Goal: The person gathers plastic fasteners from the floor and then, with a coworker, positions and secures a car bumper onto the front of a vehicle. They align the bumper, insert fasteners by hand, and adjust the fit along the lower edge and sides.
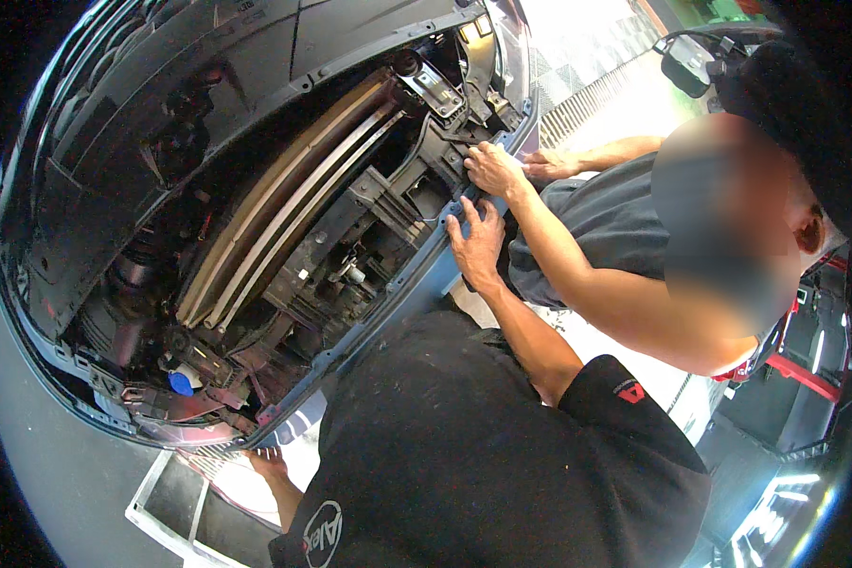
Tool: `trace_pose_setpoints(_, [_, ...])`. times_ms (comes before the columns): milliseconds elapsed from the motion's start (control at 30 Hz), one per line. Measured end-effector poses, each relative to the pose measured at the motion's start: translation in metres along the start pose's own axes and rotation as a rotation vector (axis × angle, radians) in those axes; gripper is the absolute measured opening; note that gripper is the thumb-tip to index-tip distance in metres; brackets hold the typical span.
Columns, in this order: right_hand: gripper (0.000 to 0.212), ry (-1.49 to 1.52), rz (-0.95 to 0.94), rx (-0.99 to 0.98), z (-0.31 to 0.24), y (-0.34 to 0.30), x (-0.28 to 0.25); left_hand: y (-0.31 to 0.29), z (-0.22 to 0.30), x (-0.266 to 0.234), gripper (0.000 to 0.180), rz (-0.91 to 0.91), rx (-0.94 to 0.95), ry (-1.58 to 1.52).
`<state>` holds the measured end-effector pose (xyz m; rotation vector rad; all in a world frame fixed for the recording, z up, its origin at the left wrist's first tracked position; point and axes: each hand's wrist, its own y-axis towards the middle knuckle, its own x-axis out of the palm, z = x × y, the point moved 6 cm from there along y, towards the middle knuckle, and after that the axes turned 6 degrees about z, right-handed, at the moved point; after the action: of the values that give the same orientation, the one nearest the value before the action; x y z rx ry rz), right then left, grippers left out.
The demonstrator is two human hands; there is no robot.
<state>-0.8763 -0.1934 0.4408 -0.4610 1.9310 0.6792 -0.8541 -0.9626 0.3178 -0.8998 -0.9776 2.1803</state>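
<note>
A blue front bumper cover [424, 276] runs along the front of a car's engine bay. My right hand [479, 241] lies on its upper edge, fingers spread and slightly bent. Far to the left, my left hand [268, 462] holds the bumper cover's lower corner; its fingertips are partly hidden by the edge. Beside my right hand, a co-worker's hand [492, 168] presses on the black trim at the bumper's far end. The co-worker's other hand [551, 165] is at the outer side of the bumper there.
The raised hood [227, 85] hangs over the bay. Inside are a radiator with pale tubes [303, 218], a headlight-side bracket [431, 90] and a blue reservoir cap [181, 382]. A metal frame [166, 516] stands on the floor at lower left. The co-worker [596, 237] stands close on my right.
</note>
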Motion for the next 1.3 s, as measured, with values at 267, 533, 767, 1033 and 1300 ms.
trace_pose_setpoints(267, [0.025, 0.224, -0.022, 0.047, 0.004, 0.008, 0.015, -0.019, 0.003, 0.008, 0.071, -0.002, -0.011, -0.02])
trace_pose_setpoints(533, [0.019, 0.066, -0.069, 0.024, -0.007, 0.015, 0.027, 0.009, -0.003, -0.012, 0.074, 0.025, 0.026, -0.018])
trace_pose_setpoints(767, [0.025, 0.013, -0.072, 0.136, -0.002, 0.01, 0.033, 0.003, -0.013, -0.008, 0.081, 0.017, 0.072, -0.013])
trace_pose_setpoints(1033, [0.019, 0.27, -0.216, -0.1, -0.035, -0.018, 0.012, 0.001, -0.012, -0.006, 0.088, 0.036, 0.067, -0.039])
trace_pose_setpoints(1300, [0.015, 0.357, -0.419, -0.318, -0.073, -0.038, 0.0, 0.021, -0.014, -0.023, 0.085, 0.02, 0.023, -0.031])
